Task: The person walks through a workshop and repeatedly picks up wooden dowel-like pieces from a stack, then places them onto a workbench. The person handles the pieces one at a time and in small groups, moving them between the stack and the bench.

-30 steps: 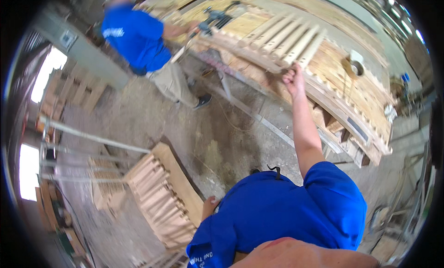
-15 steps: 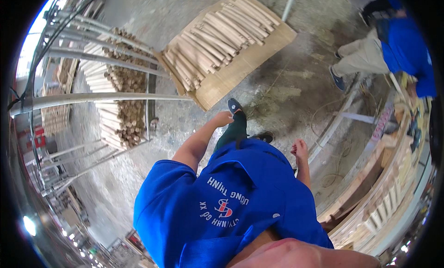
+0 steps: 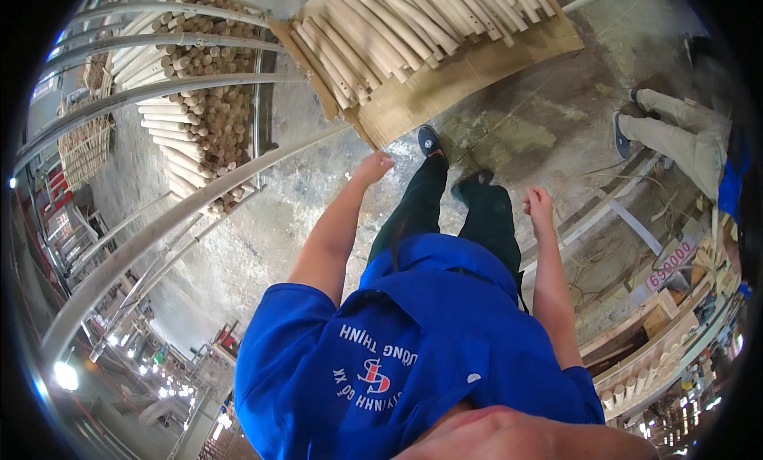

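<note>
My left hand (image 3: pixel 372 168) hangs in front of me, its fingers curled in and nothing seen in them. It appears just below the near left corner of a cardboard sheet (image 3: pixel 433 102), but I cannot tell whether they touch. Many pale round wooden sticks (image 3: pixel 381 39) lie side by side on that sheet, with holes near their ends. At my right side my right hand (image 3: pixel 539 206) is loosely closed, with no object visible in it. Below it shows my dark trouser leg.
Stacked round wooden poles (image 3: pixel 214 102) fill a rack with metal bars (image 3: pixel 183 174) on the left. A person in beige trousers (image 3: pixel 675 134) stands at the right. Wooden frames (image 3: pixel 636 333) and strips lie at lower right, by a metal rail (image 3: pixel 636 226) on the floor.
I have stepped forward, so the cardboard and sticks look nearer and higher up. My right arm shows more fully, its fingers more curled. The person at the right has shifted toward the rim.
</note>
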`<action>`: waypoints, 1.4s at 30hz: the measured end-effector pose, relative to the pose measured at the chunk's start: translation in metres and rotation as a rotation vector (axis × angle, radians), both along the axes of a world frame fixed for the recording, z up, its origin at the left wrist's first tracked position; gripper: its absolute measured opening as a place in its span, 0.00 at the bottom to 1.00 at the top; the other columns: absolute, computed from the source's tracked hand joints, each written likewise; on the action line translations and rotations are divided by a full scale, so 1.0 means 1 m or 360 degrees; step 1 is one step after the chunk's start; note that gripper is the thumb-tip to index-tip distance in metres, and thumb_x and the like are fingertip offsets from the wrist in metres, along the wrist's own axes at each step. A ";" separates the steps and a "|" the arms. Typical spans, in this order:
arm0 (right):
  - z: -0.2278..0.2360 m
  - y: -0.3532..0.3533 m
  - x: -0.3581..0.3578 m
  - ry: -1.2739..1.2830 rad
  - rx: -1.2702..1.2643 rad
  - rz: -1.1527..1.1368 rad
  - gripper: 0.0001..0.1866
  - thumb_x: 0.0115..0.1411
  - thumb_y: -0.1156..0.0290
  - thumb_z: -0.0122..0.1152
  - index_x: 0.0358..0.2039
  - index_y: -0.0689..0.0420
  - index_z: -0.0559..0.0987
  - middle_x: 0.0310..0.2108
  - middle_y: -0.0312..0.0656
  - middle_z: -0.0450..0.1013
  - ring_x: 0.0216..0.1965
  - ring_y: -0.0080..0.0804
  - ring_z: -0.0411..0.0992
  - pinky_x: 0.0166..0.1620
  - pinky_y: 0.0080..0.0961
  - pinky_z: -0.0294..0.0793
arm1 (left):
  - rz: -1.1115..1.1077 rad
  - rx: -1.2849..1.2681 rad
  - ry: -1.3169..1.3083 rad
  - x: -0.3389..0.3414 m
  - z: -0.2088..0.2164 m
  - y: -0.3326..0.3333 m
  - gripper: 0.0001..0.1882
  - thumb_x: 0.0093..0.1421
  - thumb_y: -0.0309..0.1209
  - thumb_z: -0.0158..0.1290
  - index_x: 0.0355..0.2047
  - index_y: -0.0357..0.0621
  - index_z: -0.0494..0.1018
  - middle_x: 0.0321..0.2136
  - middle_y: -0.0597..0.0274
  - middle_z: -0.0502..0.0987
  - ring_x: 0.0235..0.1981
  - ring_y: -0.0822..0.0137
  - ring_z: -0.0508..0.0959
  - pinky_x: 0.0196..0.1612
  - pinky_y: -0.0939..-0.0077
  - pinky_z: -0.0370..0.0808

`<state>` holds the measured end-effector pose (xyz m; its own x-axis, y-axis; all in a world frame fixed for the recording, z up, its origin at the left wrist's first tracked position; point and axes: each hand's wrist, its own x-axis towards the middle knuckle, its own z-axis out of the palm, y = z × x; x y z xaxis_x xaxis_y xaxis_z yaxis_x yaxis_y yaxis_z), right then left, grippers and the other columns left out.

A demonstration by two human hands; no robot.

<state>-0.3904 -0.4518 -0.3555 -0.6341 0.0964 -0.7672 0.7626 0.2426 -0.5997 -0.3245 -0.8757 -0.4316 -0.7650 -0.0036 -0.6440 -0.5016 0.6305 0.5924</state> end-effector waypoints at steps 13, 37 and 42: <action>-0.083 -0.152 -0.055 -0.0397 -0.0389 0.0639 0.06 0.56 0.68 0.55 0.31 0.56 0.72 0.20 0.31 0.66 0.20 0.14 0.62 0.22 0.13 0.60 | 0.1091 -0.0173 -0.0138 -0.077 -0.106 -0.066 0.20 0.52 0.43 0.52 0.40 0.42 0.73 0.35 0.53 0.77 0.39 0.58 0.76 0.43 0.68 0.71; -0.172 -0.126 -0.094 -0.0985 -0.0204 0.0378 0.09 0.58 0.66 0.54 0.37 0.56 0.73 0.22 0.32 0.68 0.20 0.16 0.64 0.25 0.16 0.66 | 0.1765 -0.0481 -0.0406 -0.155 -0.296 -0.144 0.39 0.46 0.55 0.56 0.50 0.39 0.61 0.46 0.44 0.66 0.54 0.52 0.62 0.51 0.57 0.64; -0.161 -0.155 -0.113 -0.0932 -0.0322 0.0407 0.08 0.59 0.69 0.51 0.37 0.57 0.72 0.22 0.33 0.67 0.20 0.18 0.64 0.27 0.18 0.68 | 0.2461 0.0257 -0.0322 -0.168 -0.297 -0.100 0.26 0.50 0.43 0.58 0.43 0.41 0.62 0.37 0.60 0.68 0.39 0.69 0.72 0.31 0.71 0.74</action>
